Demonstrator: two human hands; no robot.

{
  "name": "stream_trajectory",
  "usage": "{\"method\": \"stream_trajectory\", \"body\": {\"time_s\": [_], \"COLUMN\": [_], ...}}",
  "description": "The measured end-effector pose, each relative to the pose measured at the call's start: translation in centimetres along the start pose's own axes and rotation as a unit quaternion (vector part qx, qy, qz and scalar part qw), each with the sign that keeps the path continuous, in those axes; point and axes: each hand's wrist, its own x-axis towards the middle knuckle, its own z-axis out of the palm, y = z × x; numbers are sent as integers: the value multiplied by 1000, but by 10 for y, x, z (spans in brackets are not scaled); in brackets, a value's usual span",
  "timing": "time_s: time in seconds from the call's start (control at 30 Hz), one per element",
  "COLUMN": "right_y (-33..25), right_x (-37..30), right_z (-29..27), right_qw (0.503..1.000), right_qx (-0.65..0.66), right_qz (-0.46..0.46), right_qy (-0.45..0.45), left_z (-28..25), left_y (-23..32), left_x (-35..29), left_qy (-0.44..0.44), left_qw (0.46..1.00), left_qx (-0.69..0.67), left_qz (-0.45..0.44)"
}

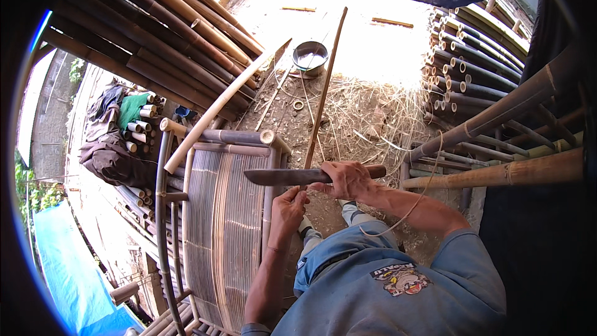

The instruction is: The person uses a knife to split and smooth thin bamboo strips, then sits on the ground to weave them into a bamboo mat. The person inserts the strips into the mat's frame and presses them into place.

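My right hand is wrapped round the dark handle of a machete, whose broad blade points left. A long, narrow, dark bamboo strip runs from my hands far out over the ground, passing behind the blade. Just below the blade, my left hand is closed, fingers pinched at the near end of the strip. The fingertips of both hands almost meet there, and the exact grip is partly hidden. A thin, pale, curved strand crosses over my right forearm.
Left of me stands a slatted bamboo bench, with a split bamboo pole leaning across its far end. A dark bucket sits ahead among shavings. Bamboo poles lie stacked far left and right; a bamboo frame stands close right.
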Motion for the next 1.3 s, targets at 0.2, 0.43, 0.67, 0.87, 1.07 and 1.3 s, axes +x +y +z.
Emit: {"method": "stream_trajectory", "body": {"time_s": [0.2,0.43,0.67,0.87,1.07,1.3], "right_y": [27,54,128,231,237,291], "right_x": [19,24,18,18,42,31], "right_z": [-17,-20,-21,-106,-137,-177], "right_qw": [973,972,960,909,890,852], "right_qx": [29,-25,-76,-112,-228,77], "right_qz": [194,197,252,393,386,517], "right_qy": [-123,-126,-97,-87,-86,36], "left_z": [5,3,-19,-74,-100,-123], "left_y": [9,8,5,-45,-57,-98], "left_x": [-22,-49,-100,-194,-219,-201], "left_qy": [21,22,-14,-59,-22,20], "left_qw": [999,999,998,995,991,981], "left_qx": [33,21,53,55,-31,175], "left_qz": [-17,-22,-35,-55,-128,-84]}}
